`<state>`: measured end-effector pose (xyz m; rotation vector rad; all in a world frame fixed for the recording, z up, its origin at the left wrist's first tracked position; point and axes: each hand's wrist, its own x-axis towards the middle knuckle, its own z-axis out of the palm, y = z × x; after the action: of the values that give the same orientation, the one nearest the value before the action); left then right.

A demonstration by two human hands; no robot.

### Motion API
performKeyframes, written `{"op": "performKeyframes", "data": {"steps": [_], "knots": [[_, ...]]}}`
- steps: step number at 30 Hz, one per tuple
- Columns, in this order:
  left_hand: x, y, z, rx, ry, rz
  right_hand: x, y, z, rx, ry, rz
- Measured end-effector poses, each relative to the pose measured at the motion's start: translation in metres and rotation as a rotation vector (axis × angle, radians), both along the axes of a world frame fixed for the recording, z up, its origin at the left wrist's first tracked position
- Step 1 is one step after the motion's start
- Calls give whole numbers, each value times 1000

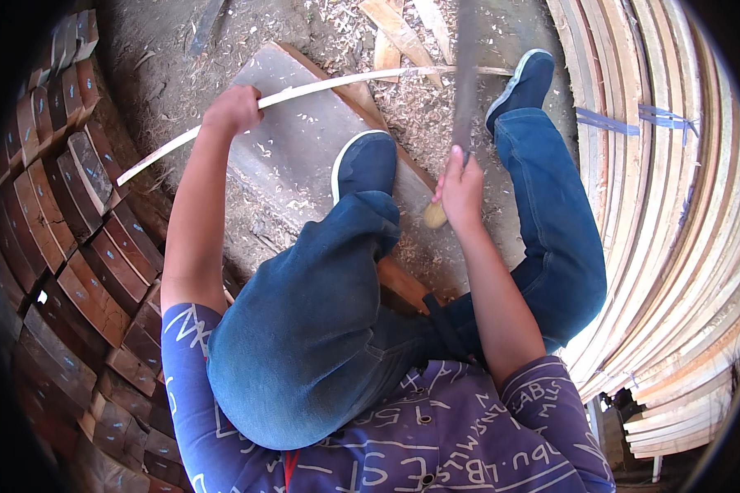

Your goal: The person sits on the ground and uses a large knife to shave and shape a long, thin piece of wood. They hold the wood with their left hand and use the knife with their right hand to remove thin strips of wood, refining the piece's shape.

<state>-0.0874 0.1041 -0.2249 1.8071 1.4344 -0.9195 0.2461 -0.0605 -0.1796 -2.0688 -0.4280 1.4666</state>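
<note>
My left hand (234, 110) is closed around a thin, pale, bent wooden strip (337, 81), near its left third. The strip arcs from the lower left across to the shoe at the upper right. In my right hand (460, 187) is a machete (466, 74), its long dark blade pointing away from me and its round wooden handle end showing below the fist. The blade is slightly blurred and crosses the strip in the picture; whether they touch I cannot tell. Under the strip lies a wide flat board (292, 156), with my left shoe (365, 167) resting on it.
Stacked brown wood blocks (66, 222) rise along the left. A big bundle of curved pale strips (633, 197), tied with blue bands (607, 122), lines the right. Wood shavings (427, 107) and loose offcuts (399, 33) litter the ground ahead. My right shoe (524, 85) stands beyond the board.
</note>
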Motion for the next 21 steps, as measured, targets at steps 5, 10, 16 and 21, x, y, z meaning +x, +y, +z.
{"op": "performKeyframes", "data": {"steps": [5, 10, 16, 21], "knots": [[-18, -6, -11, 37, 0, 10, 4, 6, 35, -182, 64, 78], [-7, -1, -7, 16, 39, 32, 5, 16, 47, 83, 2, -87], [-16, -7, -9, 37, 35, 31, 11, -10, 47, -324, -15, 252], [-13, -6, -10, 20, 24, 16, 15, -2, 70, -54, 11, 52]]}}
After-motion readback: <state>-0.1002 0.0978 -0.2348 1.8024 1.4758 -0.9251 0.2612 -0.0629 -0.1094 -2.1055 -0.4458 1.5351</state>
